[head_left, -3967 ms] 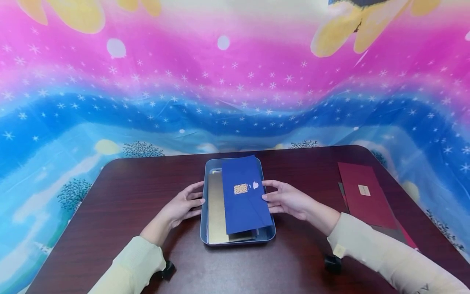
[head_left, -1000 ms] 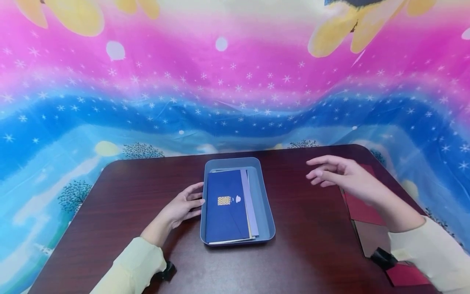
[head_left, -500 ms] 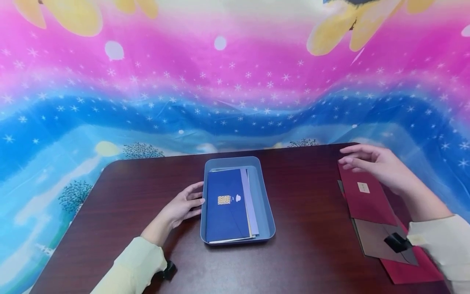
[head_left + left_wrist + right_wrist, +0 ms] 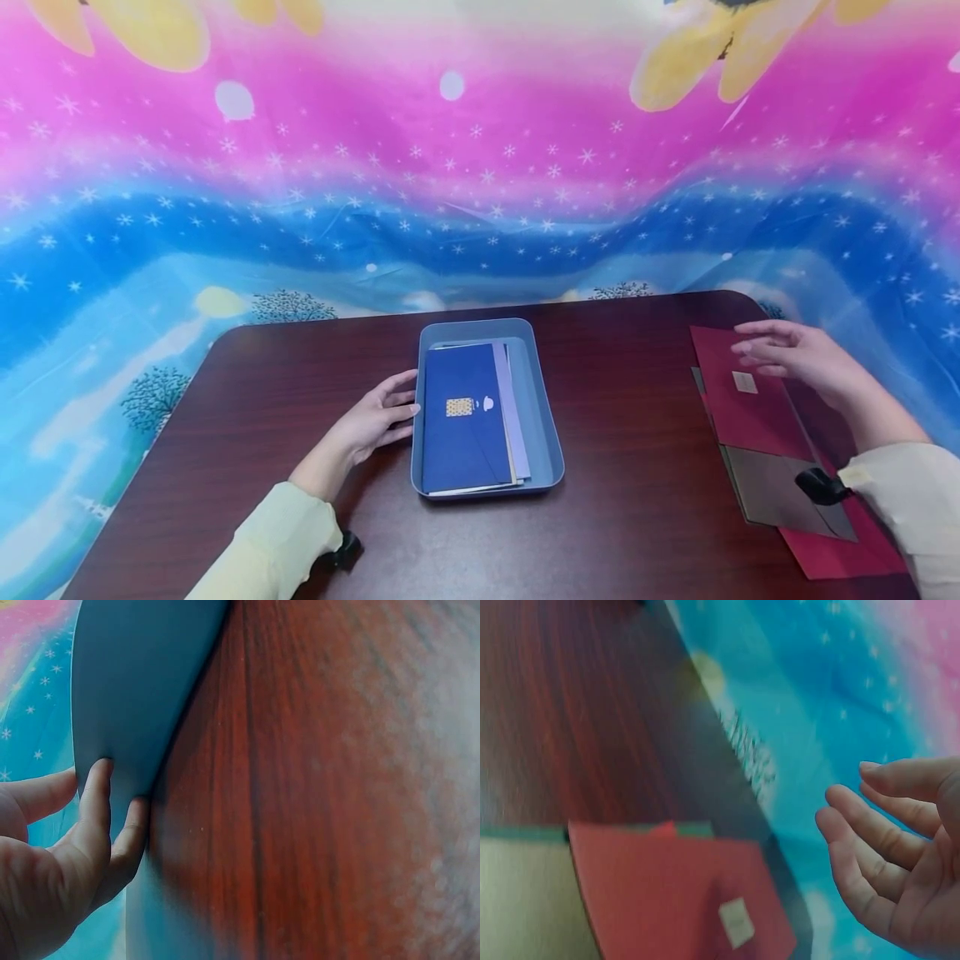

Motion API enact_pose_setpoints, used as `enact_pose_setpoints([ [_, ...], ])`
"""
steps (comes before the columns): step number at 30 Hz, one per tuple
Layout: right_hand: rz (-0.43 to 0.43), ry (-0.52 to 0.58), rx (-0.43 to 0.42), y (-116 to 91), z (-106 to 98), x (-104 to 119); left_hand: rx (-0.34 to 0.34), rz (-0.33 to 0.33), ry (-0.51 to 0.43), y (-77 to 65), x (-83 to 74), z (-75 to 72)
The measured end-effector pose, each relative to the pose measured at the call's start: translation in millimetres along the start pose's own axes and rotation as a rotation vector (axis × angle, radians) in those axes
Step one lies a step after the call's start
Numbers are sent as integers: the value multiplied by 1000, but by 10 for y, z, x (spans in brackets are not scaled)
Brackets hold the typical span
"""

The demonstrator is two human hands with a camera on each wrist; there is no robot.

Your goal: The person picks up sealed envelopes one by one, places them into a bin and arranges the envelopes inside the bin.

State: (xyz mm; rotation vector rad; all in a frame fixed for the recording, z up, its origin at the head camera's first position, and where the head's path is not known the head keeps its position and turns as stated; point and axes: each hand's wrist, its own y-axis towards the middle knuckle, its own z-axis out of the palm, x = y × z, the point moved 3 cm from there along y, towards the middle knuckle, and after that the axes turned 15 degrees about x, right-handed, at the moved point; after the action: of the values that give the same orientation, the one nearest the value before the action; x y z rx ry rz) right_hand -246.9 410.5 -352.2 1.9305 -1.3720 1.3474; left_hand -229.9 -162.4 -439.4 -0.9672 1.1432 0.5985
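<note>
A grey-blue tray [image 4: 545, 400] stands mid-table. On top of the stack inside it lies a dark blue envelope [image 4: 465, 446], with a lilac one [image 4: 513, 425] showing along its right side. My left hand [image 4: 367, 427] touches the tray's left side, and in the left wrist view its fingertips [image 4: 100, 769] rest against the outer wall. My right hand [image 4: 810, 358] hovers over the far end of a dark red envelope [image 4: 753, 421], fingers loosely bent and holding nothing. This envelope bears a small pale label [image 4: 736, 922].
Under the dark red envelope lie a brown envelope [image 4: 780, 487] and another red one [image 4: 836, 554], overlapping near the table's right edge. Dark wooden tabletop [image 4: 630, 467] separates them from the tray. A patterned cloth [image 4: 480, 208] hangs behind the table.
The blue envelope was tilted over the tray with both hands by it; it now lies flat inside. My right hand has moved right to above the red envelope. The left hand has stayed put.
</note>
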Motion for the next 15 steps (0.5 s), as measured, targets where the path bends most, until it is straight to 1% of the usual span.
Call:
enact_pose_setpoints([
  [4,62,35,33,-51,-69,-223,4,-1,-1,3,-3,11],
  [8,163,45,67,-91,-123,-390,6,0,-3,2,-4,14],
  [10,222,26,84,-104,-146,-455,14,3,-1,-1,-6,15],
  [12,261,-11,107,-113,-163,-508,15,7,-1,-4,-8,16],
  [15,331,-58,103,-137,-188,-575,18,10,0,-3,-6,16],
])
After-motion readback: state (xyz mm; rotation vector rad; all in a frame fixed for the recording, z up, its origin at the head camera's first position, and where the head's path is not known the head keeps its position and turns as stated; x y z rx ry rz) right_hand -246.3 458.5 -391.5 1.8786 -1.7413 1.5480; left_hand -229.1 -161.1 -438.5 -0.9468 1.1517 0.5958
